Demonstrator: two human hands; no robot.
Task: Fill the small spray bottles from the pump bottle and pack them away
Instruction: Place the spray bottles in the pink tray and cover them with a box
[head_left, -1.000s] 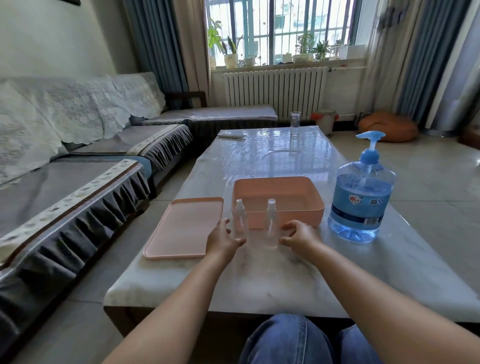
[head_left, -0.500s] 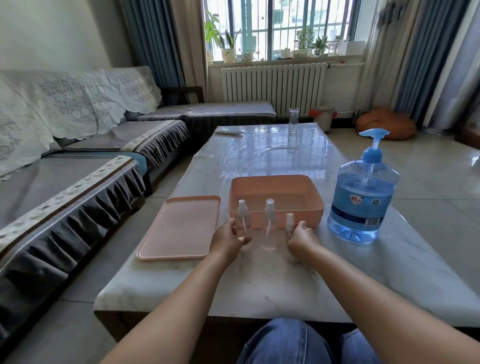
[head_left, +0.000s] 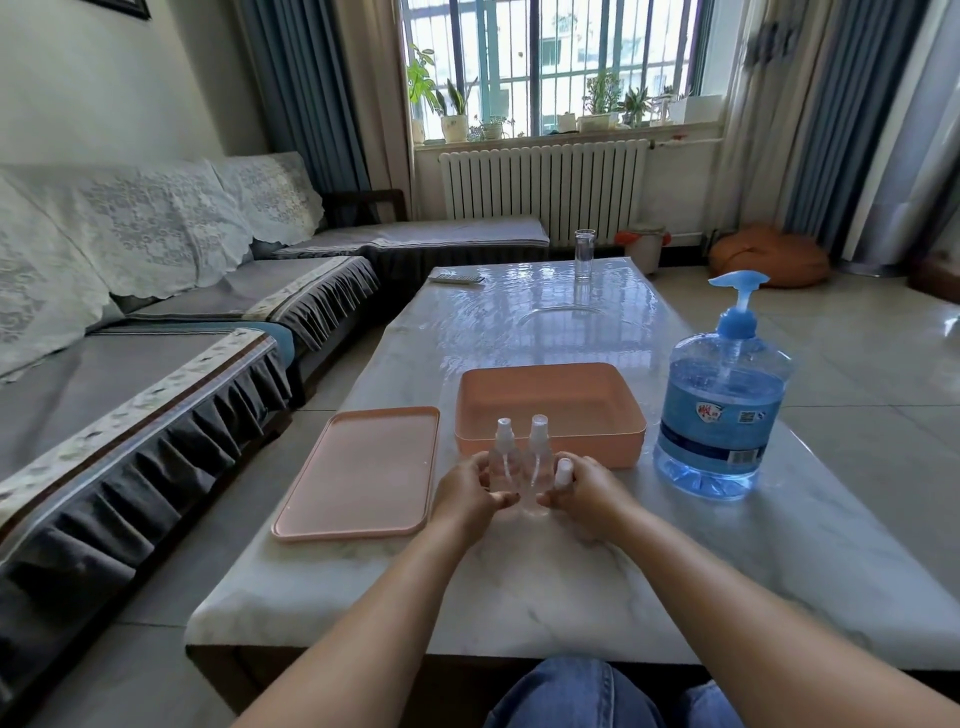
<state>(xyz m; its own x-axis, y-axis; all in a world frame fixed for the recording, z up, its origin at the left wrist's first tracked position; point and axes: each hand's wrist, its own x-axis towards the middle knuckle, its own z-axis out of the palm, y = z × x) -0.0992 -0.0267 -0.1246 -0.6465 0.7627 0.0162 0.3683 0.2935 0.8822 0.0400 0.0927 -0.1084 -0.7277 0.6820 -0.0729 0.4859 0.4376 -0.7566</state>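
Spray bottles (head_left: 519, 462), clear, upright before orange tray (head_left: 550, 447); left hand (head_left: 470, 491) and right hand (head_left: 582, 486) curled against them; pump bottle (head_left: 719, 405) right of tray.

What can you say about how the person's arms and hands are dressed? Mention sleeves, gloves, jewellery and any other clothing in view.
Both forearms are bare, with no sleeves showing. The left hand and right hand wear no gloves, and no rings, watch or bracelets are visible. Blue denim jeans show at the bottom edge.

Bare forearms with no sleeves; blue denim jeans (head_left: 571, 696) cover the knees
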